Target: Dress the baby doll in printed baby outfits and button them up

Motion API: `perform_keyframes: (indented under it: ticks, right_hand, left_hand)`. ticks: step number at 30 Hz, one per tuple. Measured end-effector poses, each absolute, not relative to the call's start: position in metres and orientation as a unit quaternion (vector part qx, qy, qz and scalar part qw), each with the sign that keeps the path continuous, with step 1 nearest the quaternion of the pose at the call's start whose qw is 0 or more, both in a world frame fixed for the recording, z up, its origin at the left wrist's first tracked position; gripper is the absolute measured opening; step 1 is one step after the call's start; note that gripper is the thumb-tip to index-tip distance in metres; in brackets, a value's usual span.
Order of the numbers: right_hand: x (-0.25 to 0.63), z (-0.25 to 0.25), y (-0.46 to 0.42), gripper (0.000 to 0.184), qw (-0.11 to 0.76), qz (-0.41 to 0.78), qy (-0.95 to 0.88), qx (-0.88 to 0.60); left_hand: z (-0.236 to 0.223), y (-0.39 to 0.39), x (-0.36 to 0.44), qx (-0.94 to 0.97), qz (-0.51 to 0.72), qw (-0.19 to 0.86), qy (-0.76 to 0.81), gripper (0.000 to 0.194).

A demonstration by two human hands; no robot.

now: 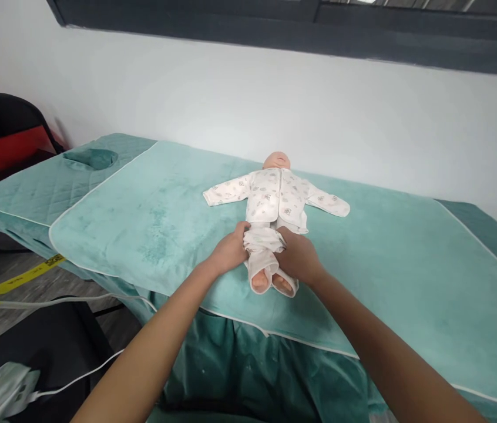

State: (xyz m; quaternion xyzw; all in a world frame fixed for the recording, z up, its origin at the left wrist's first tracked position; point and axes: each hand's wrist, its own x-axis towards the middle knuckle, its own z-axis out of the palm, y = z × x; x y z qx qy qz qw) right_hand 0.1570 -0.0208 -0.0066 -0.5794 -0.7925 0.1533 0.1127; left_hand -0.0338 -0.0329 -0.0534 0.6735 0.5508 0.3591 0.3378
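A pale pink baby doll with a smooth round head (276,160) lies lengthwise across a long massage bed covered in pale green plush cloth (385,264), its head by the far edge near the white wall (231,94) and its legs pointing towards the near edge. It wears a white cotton jacket with small printed figures (261,197), both sleeves spread out to the sides. White cloth trousers (261,261) lie around its legs, bunched in folds at the upper part, with the feet showing inside the two wide leg openings. The left hand (232,249) is closed on one side of the bunched cloth, and the right hand (299,255) grips the opposite side; some fingers of each are hidden. An oval, dark green recess (92,158) sits towards the bed's left end. Beyond that end stands a black and red chair (8,141), and below the near edge a white cable (67,301) runs past a yellow strip with black print (23,277).
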Motion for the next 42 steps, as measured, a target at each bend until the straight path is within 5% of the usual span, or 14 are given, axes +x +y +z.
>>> perform_keyframes:
  ticks: [10,17,24,29,37,42]
  right_hand:
    - [0.17,0.002,-0.013,0.015,0.163,0.301,-0.774,-0.533]
    - [0.175,0.012,-0.011,0.03,0.144,0.405,-0.764,-0.481]
    - [0.167,0.005,-0.004,0.013,0.149,0.331,-0.773,-0.521]
    - [0.157,0.004,-0.002,0.02,0.122,0.295,-0.777,-0.542]
    - [0.152,0.006,0.003,0.023,0.16,0.378,-0.74,-0.533]
    - [0.146,0.013,0.008,0.016,0.133,0.256,-0.766,-0.574]
  left_hand:
    - [-0.06,-0.017,-0.022,0.539,0.528,0.398,0.523,0.027]
    - [-0.056,-0.018,-0.032,0.53,0.492,0.481,0.496,0.007]
    - [-0.055,-0.014,-0.042,0.488,0.477,0.594,0.426,0.024]
    - [-0.059,-0.013,-0.035,0.388,0.553,0.592,0.438,0.024]
    - [-0.059,-0.01,-0.029,0.262,0.637,0.602,0.403,0.036]
    - [-0.066,-0.009,-0.033,0.292,0.612,0.633,0.373,0.042]
